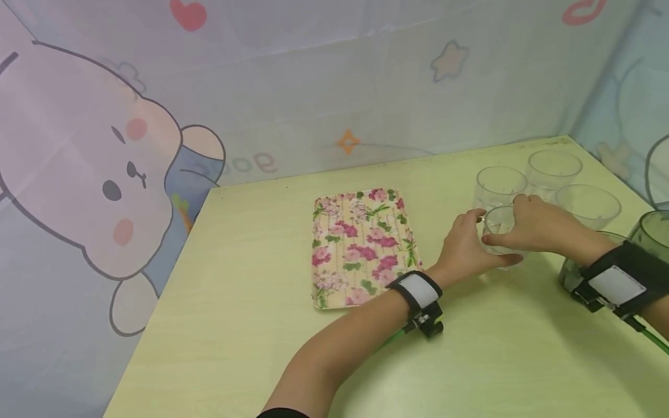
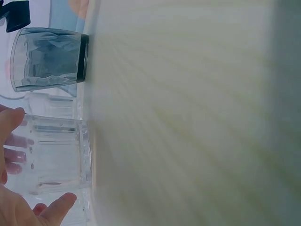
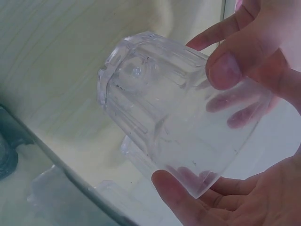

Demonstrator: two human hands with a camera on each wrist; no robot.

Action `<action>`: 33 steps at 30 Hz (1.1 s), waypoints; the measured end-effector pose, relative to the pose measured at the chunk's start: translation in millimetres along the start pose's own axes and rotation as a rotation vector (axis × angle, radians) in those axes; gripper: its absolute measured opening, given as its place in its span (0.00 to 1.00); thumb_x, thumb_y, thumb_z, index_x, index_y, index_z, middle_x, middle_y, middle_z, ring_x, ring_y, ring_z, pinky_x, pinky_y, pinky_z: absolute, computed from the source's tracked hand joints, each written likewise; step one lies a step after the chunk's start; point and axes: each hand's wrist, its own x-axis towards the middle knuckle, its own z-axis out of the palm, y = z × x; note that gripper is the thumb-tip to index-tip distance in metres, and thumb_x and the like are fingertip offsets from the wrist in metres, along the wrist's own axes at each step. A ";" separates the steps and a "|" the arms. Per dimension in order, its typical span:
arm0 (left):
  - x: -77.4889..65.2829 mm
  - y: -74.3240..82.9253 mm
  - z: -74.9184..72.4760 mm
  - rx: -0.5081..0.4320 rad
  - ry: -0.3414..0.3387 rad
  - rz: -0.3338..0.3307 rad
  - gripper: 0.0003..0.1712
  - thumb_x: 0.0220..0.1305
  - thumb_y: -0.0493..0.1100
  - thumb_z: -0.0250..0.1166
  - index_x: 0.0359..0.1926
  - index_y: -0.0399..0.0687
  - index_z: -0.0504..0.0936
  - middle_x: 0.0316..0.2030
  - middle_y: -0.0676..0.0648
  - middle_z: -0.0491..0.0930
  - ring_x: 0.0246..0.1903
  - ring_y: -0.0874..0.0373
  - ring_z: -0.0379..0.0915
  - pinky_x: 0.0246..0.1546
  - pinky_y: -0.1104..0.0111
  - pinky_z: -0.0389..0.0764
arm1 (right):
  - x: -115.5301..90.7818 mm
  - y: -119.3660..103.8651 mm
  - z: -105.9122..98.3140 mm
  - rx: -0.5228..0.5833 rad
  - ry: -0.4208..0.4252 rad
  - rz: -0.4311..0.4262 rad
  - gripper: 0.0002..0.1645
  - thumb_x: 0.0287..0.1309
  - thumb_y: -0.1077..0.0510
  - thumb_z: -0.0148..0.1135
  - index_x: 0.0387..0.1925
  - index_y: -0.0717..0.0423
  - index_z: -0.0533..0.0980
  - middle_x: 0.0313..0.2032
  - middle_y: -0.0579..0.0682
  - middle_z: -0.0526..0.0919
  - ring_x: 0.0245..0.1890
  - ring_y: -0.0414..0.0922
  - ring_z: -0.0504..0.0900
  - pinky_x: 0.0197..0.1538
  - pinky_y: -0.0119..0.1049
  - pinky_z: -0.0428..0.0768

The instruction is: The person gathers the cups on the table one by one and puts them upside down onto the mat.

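Note:
A clear drinking glass (image 1: pixel 500 223) stands upright between my two hands at the right of the table. My left hand (image 1: pixel 464 247) curls round its near left side, thumb across the front. From the right, my right hand (image 1: pixel 540 223) grips the upper part, with its thumb near the rim. In the right wrist view the glass (image 3: pixel 160 103) shows its faceted sides and thick base, with fingers seen through the wall. Other clear glasses stand close behind and to the right, one nearest glass (image 1: pixel 499 181) just beyond my fingers.
A floral tray (image 1: pixel 360 235) lies left of my hands. Behind my right hand stand more clear glasses (image 1: pixel 554 165). Dark tinted glasses (image 1: pixel 653 232) are at the right edge, one partly hidden by my right wrist. A printed cloth (image 1: pixel 313 75) hangs along the back of the table.

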 end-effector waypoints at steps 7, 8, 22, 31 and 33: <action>-0.2 0.6 3.3 -0.031 -0.003 0.001 0.52 0.44 0.63 0.74 0.68 0.57 0.60 0.61 0.57 0.68 0.56 0.67 0.69 0.48 0.83 0.73 | -0.7 1.3 1.2 0.020 0.010 -0.001 0.56 0.48 0.30 0.63 0.45 0.83 0.64 0.41 0.78 0.73 0.29 0.57 0.77 0.26 0.44 0.75; 0.0 0.3 3.7 -0.036 -0.004 0.003 0.52 0.44 0.63 0.74 0.68 0.56 0.60 0.61 0.56 0.68 0.55 0.68 0.69 0.47 0.84 0.73 | -0.7 1.8 1.5 0.022 0.008 0.001 0.56 0.48 0.30 0.64 0.46 0.84 0.63 0.41 0.78 0.73 0.30 0.57 0.77 0.27 0.45 0.75; 2.4 -1.2 5.5 -0.076 -0.017 0.016 0.49 0.46 0.60 0.74 0.66 0.55 0.61 0.57 0.56 0.71 0.50 0.69 0.70 0.43 0.85 0.71 | -1.3 6.5 5.2 0.079 0.012 0.014 0.57 0.44 0.33 0.68 0.47 0.84 0.62 0.41 0.77 0.73 0.31 0.58 0.77 0.28 0.44 0.75; 0.8 -0.6 4.5 -0.054 -0.008 0.036 0.48 0.47 0.61 0.73 0.66 0.52 0.62 0.56 0.55 0.72 0.51 0.68 0.71 0.42 0.84 0.72 | -2.6 6.5 6.7 0.109 0.026 0.013 0.57 0.44 0.33 0.69 0.49 0.83 0.62 0.40 0.74 0.75 0.30 0.56 0.77 0.28 0.42 0.75; 1.0 -0.8 3.9 -0.046 -0.002 0.042 0.48 0.48 0.61 0.73 0.66 0.52 0.62 0.56 0.56 0.72 0.51 0.68 0.71 0.42 0.85 0.72 | -2.9 6.8 7.0 0.105 0.032 0.011 0.59 0.45 0.33 0.68 0.51 0.85 0.61 0.43 0.78 0.74 0.33 0.60 0.78 0.30 0.46 0.77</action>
